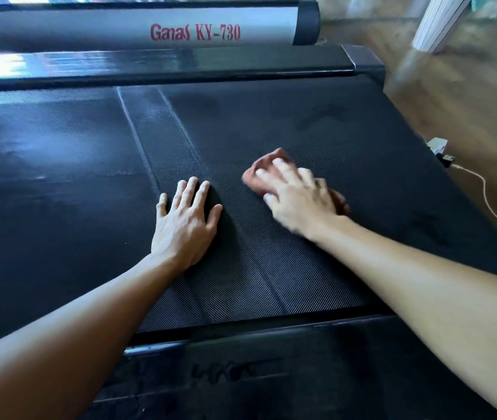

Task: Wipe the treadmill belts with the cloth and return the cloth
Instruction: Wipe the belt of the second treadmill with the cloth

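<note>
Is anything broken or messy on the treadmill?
Nothing looks broken. The belt has faint smudges near its far right part, and a white cable trails loose on the floor beside it.

Two bare forearms reach into view from the bottom edge, with no sleeves, watch, bracelet or gloves on them. The left hand (pixel 185 221) is sharp: long slim fingers, short nails, raised tendons and veins across its back, no rings. The right hand (pixel 297 197) is smeared by blur, so its fingers and knuckles show only as soft shapes.
</note>
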A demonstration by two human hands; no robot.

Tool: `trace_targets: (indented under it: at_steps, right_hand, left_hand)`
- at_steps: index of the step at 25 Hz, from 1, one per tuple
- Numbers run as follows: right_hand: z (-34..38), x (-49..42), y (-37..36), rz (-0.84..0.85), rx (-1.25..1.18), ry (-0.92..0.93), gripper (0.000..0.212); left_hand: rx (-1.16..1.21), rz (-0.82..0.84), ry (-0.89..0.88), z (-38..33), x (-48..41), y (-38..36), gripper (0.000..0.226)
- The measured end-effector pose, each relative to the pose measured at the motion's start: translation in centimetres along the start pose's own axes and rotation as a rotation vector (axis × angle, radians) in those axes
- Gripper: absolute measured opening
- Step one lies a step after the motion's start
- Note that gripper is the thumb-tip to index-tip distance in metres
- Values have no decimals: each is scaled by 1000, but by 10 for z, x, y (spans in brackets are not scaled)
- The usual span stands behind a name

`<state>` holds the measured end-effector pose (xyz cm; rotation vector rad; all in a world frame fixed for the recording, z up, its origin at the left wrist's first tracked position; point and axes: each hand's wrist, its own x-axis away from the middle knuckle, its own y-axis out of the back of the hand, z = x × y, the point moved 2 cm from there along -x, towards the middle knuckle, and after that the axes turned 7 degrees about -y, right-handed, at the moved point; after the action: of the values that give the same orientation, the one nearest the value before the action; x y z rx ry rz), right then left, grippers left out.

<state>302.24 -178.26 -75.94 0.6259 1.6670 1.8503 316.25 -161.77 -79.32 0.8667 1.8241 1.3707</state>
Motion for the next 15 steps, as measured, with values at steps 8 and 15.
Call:
trace_targets:
  at_steps: [8,15]
  right_hand:
    - [-3,7,-16,-235,33,8,51]
    - [-33,-15,-8,-105,-7,-246,49]
  left_hand:
    - [-20,-7,-2,-1,-1,-1,62]
    - [-14,-9,-3,-3,0,0,60]
